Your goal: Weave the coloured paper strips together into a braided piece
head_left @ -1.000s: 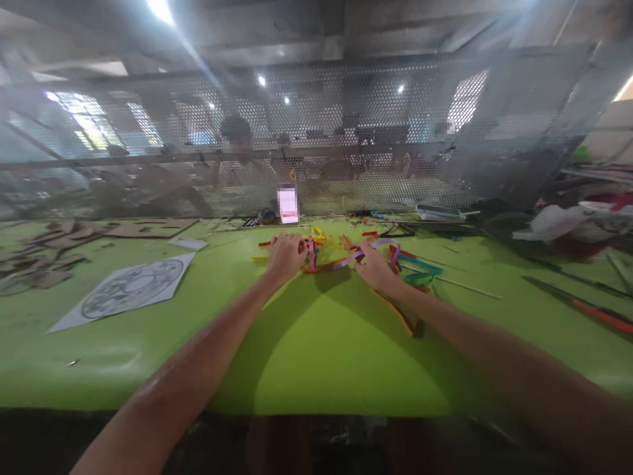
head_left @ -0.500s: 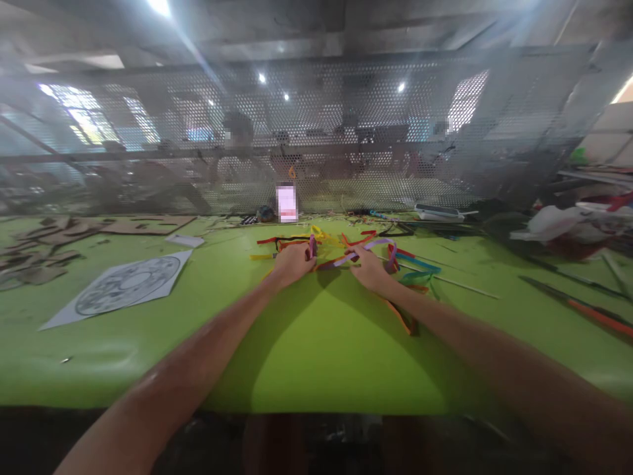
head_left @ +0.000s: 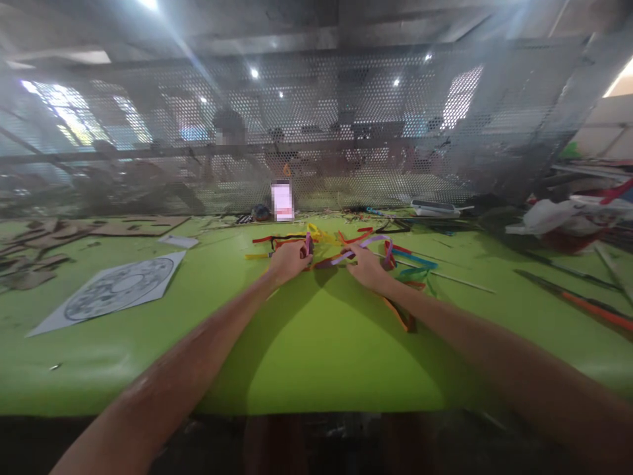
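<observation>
Both hands work among thin, bendy, coloured strips on a green tabletop [head_left: 316, 356]. My left hand [head_left: 288, 260] is closed, its fingertips pinching a short upright purple piece [head_left: 308, 243]. Across from it, my right hand [head_left: 366, 269] is closed on a purple strip [head_left: 380, 240] that loops up and over to the right. Red and yellow strips [head_left: 316, 232] lie just beyond the left hand. Beside the right hand are a blue strip [head_left: 420, 261], a green strip [head_left: 413, 272] and a bent orange strip [head_left: 399, 316]. The fingertips are partly hidden.
A sheet with a printed round pattern [head_left: 119, 287] lies left, near brown cardboard scraps [head_left: 133, 225]. A lit phone [head_left: 282, 200] stands at the back before a perforated metal screen [head_left: 336, 152]. Orange-handled scissors or a similar tool [head_left: 588, 307] and white plastic [head_left: 548, 218] lie right.
The view has shifted slightly, so everything sits a little further left. Both hands keep nearly the same pose on the purple strips.
</observation>
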A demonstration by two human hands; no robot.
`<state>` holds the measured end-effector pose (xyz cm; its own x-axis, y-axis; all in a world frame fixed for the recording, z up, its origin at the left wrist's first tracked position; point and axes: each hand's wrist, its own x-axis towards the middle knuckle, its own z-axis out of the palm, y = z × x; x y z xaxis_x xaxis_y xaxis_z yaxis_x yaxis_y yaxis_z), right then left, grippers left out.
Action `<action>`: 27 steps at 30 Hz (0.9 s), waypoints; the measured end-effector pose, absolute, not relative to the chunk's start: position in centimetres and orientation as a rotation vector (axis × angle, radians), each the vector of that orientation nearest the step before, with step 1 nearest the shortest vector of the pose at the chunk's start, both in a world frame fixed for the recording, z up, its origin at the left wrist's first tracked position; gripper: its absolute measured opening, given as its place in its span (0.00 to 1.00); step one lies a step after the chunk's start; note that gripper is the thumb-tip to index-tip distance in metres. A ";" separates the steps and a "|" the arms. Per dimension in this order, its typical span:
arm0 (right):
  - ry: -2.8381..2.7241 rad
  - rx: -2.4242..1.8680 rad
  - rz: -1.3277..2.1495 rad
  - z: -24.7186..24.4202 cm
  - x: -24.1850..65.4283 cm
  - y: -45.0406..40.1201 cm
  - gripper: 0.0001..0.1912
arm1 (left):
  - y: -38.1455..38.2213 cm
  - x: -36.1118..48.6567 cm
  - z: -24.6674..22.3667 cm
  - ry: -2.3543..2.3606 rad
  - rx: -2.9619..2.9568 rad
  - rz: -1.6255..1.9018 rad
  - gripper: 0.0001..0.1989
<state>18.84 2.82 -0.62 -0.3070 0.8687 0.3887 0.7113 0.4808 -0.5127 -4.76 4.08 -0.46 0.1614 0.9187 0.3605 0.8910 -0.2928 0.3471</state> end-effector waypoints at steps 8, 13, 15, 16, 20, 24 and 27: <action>-2.105 -1.290 0.312 -0.8 18.9 3.0 0.18 | 3.7 -4.4 0.2 1.912 2.332 0.690 0.09; -2.109 -1.309 0.322 -0.6 18.9 2.8 0.19 | 3.9 -4.5 0.0 1.882 2.321 0.726 0.07; -2.109 -1.300 0.314 -0.6 18.9 2.9 0.18 | 4.0 -4.6 -0.1 1.873 2.316 0.755 0.06; -2.108 -1.296 0.311 -0.7 18.9 2.9 0.18 | 4.0 -4.6 -0.2 1.869 2.318 0.764 0.05; -2.101 -1.284 0.315 -0.9 19.0 3.1 0.18 | 4.1 -4.6 -0.4 1.846 2.331 0.780 0.05; -2.107 -1.291 0.323 -0.9 19.0 3.2 0.18 | 4.2 -4.6 -0.4 1.850 2.321 0.791 0.04; -2.107 -1.299 0.321 -0.8 19.0 3.1 0.18 | 4.3 -4.6 -0.4 1.847 2.327 0.774 0.05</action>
<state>18.96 3.10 -0.79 -0.3111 0.8678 0.3874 0.7129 0.4827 -0.5087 -4.64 4.25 -0.44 0.1499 0.9288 0.3390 0.8928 -0.2744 0.3571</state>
